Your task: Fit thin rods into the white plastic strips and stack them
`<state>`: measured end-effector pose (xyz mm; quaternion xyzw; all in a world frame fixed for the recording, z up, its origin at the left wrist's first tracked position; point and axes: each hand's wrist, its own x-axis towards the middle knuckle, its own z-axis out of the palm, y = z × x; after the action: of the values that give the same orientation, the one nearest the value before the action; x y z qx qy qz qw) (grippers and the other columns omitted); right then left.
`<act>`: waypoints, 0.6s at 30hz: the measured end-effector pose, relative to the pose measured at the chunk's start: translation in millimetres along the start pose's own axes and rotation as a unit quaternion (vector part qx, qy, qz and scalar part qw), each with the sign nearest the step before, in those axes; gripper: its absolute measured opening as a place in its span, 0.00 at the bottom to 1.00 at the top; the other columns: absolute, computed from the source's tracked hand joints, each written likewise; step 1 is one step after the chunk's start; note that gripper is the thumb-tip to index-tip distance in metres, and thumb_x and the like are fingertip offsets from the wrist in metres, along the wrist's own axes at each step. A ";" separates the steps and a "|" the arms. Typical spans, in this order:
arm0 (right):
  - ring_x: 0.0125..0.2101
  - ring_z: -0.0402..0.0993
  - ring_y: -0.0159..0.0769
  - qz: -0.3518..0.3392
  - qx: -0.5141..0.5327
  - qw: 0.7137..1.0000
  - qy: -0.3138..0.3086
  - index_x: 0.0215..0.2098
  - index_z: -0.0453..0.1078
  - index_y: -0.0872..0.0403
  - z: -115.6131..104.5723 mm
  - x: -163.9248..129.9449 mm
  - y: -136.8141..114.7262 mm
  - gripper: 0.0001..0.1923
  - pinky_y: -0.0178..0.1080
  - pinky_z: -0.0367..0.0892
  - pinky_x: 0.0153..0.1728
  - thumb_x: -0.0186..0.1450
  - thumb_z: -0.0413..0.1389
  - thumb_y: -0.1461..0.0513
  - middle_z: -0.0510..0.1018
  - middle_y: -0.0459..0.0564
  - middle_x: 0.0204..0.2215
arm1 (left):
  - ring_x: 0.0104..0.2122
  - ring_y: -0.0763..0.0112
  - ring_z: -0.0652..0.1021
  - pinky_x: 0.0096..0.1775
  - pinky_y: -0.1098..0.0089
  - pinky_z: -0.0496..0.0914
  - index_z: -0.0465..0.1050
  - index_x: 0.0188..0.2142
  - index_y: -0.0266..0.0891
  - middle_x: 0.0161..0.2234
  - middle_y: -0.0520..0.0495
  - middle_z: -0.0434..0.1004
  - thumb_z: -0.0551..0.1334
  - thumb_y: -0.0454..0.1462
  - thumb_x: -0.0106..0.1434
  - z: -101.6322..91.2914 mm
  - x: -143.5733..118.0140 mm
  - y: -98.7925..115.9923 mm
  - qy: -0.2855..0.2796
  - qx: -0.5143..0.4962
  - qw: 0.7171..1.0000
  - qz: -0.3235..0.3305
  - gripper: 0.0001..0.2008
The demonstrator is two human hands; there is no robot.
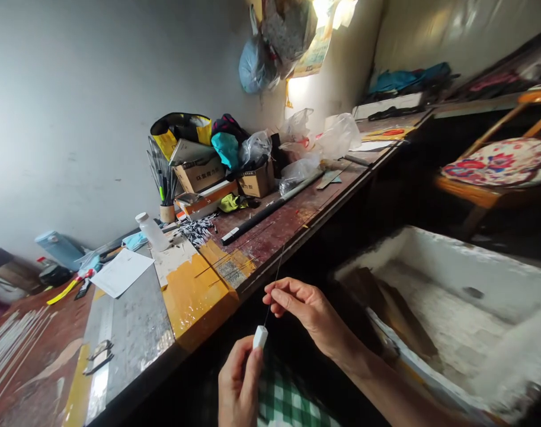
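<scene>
My left hand [242, 373] holds a small white block-like piece [260, 337] upright between thumb and fingers. Above it, my right hand [302, 303] pinches a thin dark rod [278, 264], which slants up and away toward the bench edge. The rod's lower end meets the top of the white piece; whether it goes inside I cannot tell. Both hands are in front of the bench, over a green-and-white checked cloth [283, 397]. On the bench's taped corner lie more thin dark rods [217, 268].
A long dark tube [256, 220] lies along the bench [288, 228]. Left of it are a pile of small white-and-black pieces [198, 229], a white bottle [152, 231] and a paper sheet [122, 271]. A worn sink [470, 332] stands to the right, near my forearm.
</scene>
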<state>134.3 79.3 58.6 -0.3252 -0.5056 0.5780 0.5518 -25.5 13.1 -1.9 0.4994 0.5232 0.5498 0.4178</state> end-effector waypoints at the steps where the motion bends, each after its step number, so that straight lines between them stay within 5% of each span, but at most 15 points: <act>1: 0.27 0.71 0.31 0.000 0.000 1.000 0.010 0.37 0.74 0.56 -1.6 0.1 1.0 0.13 0.36 0.67 0.33 0.61 0.60 0.54 0.79 0.48 0.31 | 0.28 0.71 0.69 0.31 0.74 0.64 0.77 0.37 0.38 0.27 0.49 0.72 0.63 0.49 0.59 1.0 -1.2 -0.2 0.013 0.008 1.000 0.012 0.17; 9: 0.26 0.69 0.29 0.031 0.004 1.000 -0.005 0.28 0.68 0.55 -4.7 -0.9 6.4 0.15 0.34 0.67 0.31 0.60 0.62 0.52 0.76 0.45 0.27 | 0.35 0.65 0.75 0.38 0.72 0.67 0.78 0.39 0.39 0.35 0.45 0.79 0.65 0.46 0.57 7.2 -5.7 -11.7 0.058 -0.004 0.998 0.013 0.15; 18: 0.25 0.69 0.29 0.052 0.028 0.998 -0.023 0.27 0.66 0.55 0.8 -6.7 24.2 0.18 0.35 0.67 0.30 0.58 0.63 0.50 0.76 0.44 0.27 | 0.33 0.66 0.75 0.37 0.72 0.68 0.78 0.38 0.39 0.32 0.46 0.78 0.66 0.47 0.55 8.7 -3.0 -14.0 0.071 -0.008 0.997 0.024 0.16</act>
<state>127.3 75.5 34.8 -0.3223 -0.4837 0.6273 0.5183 -17.3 13.0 -16.5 0.4685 0.5350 0.5977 0.3701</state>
